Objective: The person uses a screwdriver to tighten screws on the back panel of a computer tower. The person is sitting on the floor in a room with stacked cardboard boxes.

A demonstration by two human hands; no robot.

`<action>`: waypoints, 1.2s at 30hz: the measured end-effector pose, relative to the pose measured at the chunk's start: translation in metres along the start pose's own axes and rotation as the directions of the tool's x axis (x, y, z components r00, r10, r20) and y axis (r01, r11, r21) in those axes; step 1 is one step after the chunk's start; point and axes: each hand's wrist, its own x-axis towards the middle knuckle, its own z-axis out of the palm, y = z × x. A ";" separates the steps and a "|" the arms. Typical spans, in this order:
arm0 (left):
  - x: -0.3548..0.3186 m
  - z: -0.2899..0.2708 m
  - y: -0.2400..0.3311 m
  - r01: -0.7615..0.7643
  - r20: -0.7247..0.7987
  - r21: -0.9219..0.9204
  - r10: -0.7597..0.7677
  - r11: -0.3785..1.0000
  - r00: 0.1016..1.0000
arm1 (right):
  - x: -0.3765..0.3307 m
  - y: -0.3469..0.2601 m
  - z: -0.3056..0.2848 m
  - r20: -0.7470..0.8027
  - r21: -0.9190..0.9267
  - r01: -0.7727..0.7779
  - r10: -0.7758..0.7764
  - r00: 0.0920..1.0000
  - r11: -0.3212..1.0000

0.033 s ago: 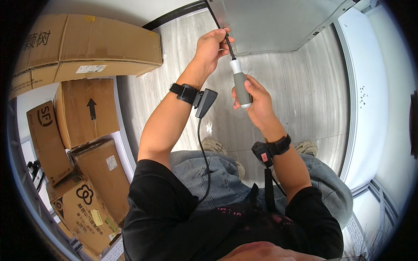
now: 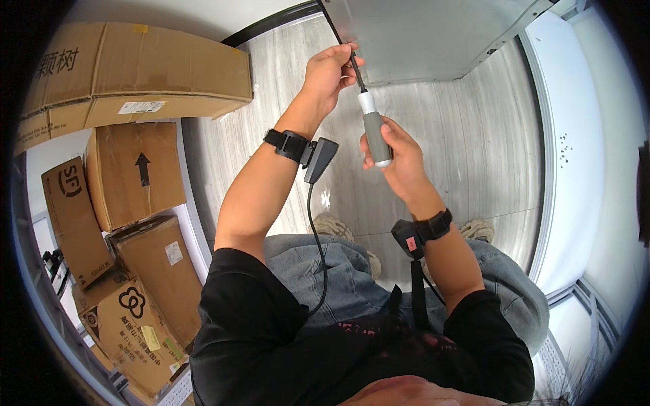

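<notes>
A screwdriver (image 2: 376, 135) with a thick grey handle, white at both ends, slants up and to the left on its dark shaft. My right hand (image 2: 401, 154) is closed around the handle. Farther up, my left hand (image 2: 330, 73) pinches the shaft beside the edge of a large grey metal panel (image 2: 420, 47). Fingers and the panel edge hide the tip, so I cannot tell what it touches. Both wrists carry black straps with small devices; a cable runs down from the left one.
Cardboard boxes (image 2: 169, 68) are stacked along the left side, several on a shelf. Light wood-look floor (image 2: 474, 149) lies below my hands, with my shoes (image 2: 477, 230) on it. A white ledge (image 2: 565, 149) runs down the right side. Dark trim (image 2: 271, 24) borders the far wall.
</notes>
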 end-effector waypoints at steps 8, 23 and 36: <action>0.001 0.002 -0.001 -0.017 -0.022 -0.032 0.016 0.999 1.000 | 0.007 0.004 -0.002 0.013 -0.057 -0.015 0.016 1.000 0.998; 0.002 0.002 0.001 -0.032 -0.093 0.061 0.037 0.998 0.995 | 0.017 -0.005 -0.005 0.017 -0.337 -0.178 0.195 0.981 0.925; 0.005 0.003 0.000 -0.041 -0.142 0.204 0.071 0.978 0.987 | 0.036 0.013 -0.015 -0.097 -0.692 -0.146 0.110 0.989 0.707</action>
